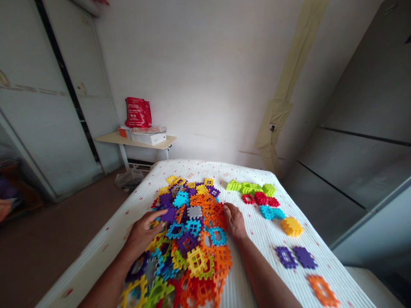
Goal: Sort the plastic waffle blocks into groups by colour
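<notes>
A big pile of coloured plastic interlocking tiles, some solid and some with window cut-outs, lies on the quilted bed cover (257, 265). My left hand (143, 234) is at the pile's left side, thumb and index finger apart. Its index fingertip touches a solid purple tile (168, 214). At the right edge rests my right hand (235, 220), fingers loosely bent against a red tile (221, 214), not visibly gripping it. Between the hands lie a grey tile (194, 212) and a blue window tile (193, 227). Nearer me is a yellow window tile (197, 261).
Right of the pile are colour groups: green tiles (251, 188), red tiles (261, 198), blue tiles (272, 212), a yellow stack (292, 226), two purple tiles (305, 257) and one orange tile (323, 291). A small table (112, 138) with a red bag (137, 112) stands by the wall.
</notes>
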The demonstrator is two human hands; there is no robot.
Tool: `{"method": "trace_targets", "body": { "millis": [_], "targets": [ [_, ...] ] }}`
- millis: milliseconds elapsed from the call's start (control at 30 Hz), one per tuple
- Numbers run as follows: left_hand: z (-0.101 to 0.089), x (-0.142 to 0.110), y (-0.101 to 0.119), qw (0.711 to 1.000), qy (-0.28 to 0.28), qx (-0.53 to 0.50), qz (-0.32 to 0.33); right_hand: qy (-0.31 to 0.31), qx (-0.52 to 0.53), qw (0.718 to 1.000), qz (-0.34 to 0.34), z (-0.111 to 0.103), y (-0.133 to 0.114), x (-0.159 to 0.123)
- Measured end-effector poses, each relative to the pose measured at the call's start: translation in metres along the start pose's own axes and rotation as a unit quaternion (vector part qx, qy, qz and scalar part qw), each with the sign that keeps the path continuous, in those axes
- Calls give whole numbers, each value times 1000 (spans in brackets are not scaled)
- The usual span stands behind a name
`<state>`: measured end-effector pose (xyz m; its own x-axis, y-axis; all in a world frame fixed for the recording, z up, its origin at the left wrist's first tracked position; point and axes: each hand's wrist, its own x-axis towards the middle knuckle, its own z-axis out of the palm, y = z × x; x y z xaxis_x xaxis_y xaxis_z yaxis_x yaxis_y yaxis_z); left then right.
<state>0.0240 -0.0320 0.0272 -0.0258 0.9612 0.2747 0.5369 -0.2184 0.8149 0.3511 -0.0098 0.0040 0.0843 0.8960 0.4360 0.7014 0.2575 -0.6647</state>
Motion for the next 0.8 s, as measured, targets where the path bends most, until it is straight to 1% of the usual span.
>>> {"method": "trace_targets", "body": {
  "millis": [200, 367, 467, 633, 800],
  "targets": [
    [-5, -2, 7, 999, 7, -27, -22, -2, -1, 1000, 11, 1, 2, 0],
    [-4, -4, 5, 997, 18, -60, -47, -4, 8, 1000, 8, 2, 4, 0],
    [-5, -3, 3, 994, 34, -87, -60, -4, 12, 1000, 4, 2, 4, 0],
    [-11, -2, 1, 989, 63, -111, -70, -1, 8, 1000, 6, 3, 5, 1],
    [-12, -3, 1, 993, 46, -88, -64, 1, 11, 1000, 3, 3, 6, 0]
  ]
}}
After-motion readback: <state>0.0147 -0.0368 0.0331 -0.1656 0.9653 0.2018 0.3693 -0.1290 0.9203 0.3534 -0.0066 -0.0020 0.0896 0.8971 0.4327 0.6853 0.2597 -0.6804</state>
